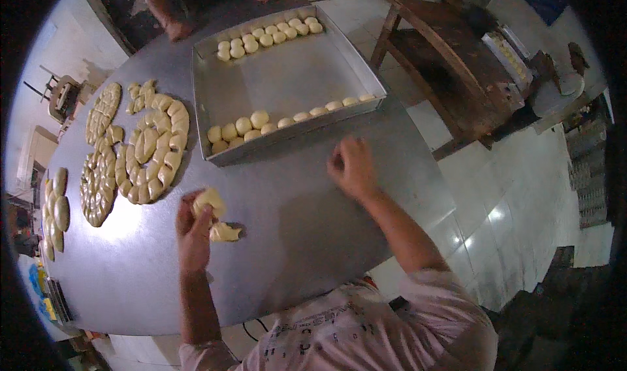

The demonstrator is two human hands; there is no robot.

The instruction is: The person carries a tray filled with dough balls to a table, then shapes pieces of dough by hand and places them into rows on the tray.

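Note:
My left hand [194, 234] is closed round a lump of pale dough [210, 202], held over the grey metal table [287, 240]. Just beside it, a smaller torn dough piece [225, 232] lies on the tabletop. Near the front wall of a big square metal tray [307, 133], my right hand [354, 166] hovers with its fingers curled together; whether they pinch anything is hidden. Inside the tray, small dough balls [260, 118] line the near side, doubled up at the left end. More dough balls [266, 40] sit in a double row along the far side.
Ring-shaped dough [153, 150] and other shaped dough pieces [98, 185] cover the table's left part. Long dough pieces [60, 208] lie at its left edge. Across the table another person's hand [177, 30] rests near the edge. A wooden stand [450, 64] is at the right.

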